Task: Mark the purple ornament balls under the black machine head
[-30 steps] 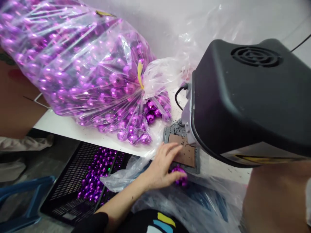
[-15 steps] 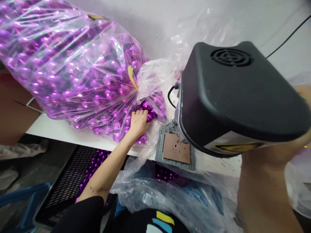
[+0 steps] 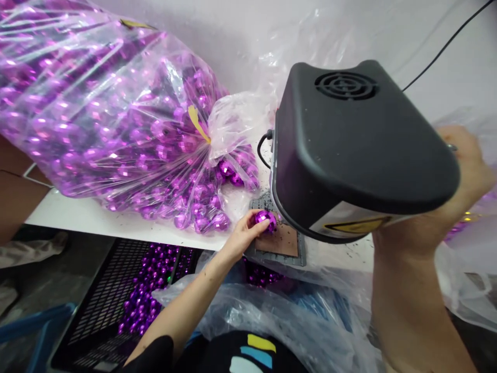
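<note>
Purple ball (image 3: 265,220) | pinched in left hand (image 3: 244,234), at brown pad (image 3: 280,239) under black machine (image 3: 361,150); right hand (image 3: 462,181) grasps its far side; bag (image 3: 116,119) on counter (image 3: 77,217) mostly full; crate (image 3: 112,290) part-filled

- Our left hand (image 3: 243,235) reaches forward on a bare, outstretched forearm, fingers (image 3: 254,224) pinched closed.
- Our right hand (image 3: 464,173) is raised high, wrist bent, fingers curled; its grip is hidden.
</note>
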### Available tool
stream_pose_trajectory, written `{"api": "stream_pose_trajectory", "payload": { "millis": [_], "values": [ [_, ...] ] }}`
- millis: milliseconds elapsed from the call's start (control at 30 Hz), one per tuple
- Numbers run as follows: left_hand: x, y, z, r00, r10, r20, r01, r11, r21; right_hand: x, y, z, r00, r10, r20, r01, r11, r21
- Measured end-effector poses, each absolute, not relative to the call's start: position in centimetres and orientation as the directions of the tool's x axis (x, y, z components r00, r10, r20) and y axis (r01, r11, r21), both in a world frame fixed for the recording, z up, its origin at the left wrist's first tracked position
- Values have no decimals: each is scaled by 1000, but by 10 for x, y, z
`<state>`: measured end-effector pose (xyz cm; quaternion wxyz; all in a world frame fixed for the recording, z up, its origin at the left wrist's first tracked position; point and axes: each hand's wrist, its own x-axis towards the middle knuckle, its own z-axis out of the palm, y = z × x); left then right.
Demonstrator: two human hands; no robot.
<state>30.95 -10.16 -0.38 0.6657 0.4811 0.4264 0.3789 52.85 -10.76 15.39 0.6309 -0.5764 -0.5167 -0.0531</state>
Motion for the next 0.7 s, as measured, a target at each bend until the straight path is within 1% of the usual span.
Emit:
{"api": "stream_pose_trajectory", "payload": {
  "millis": [100, 167, 267, 367, 467, 600, 700],
  "values": [
    [316, -105, -8, 333, 940, -82, 70, 62, 996, 526, -109, 155, 461, 528, 714, 642, 356, -678],
    [318, -108, -11, 338, 941, -4, 191, -64, 980, 525, -109, 155, 458, 519, 722, 643, 367, -672],
    [321, -111, -14, 363, 925, 111, 339, -242, 909, 524, -109, 156, 467, 503, 727, 638, 378, -671],
    [324, -114, -16, 428, 886, 181, 428, -374, 823, 522, -109, 158, 477, 507, 718, 624, 380, -683],
    [330, -117, -18, 476, 852, 217, 453, -449, 770, 520, -110, 160, 468, 525, 711, 608, 393, -690],
    [333, -121, -20, 485, 850, 204, 467, -449, 762, 521, -112, 159, 465, 548, 695, 601, 381, -702],
    [332, -124, -18, 521, 836, 173, 482, -455, 749, 523, -111, 157, 464, 540, 702, 619, 369, -693]
  ]
}}
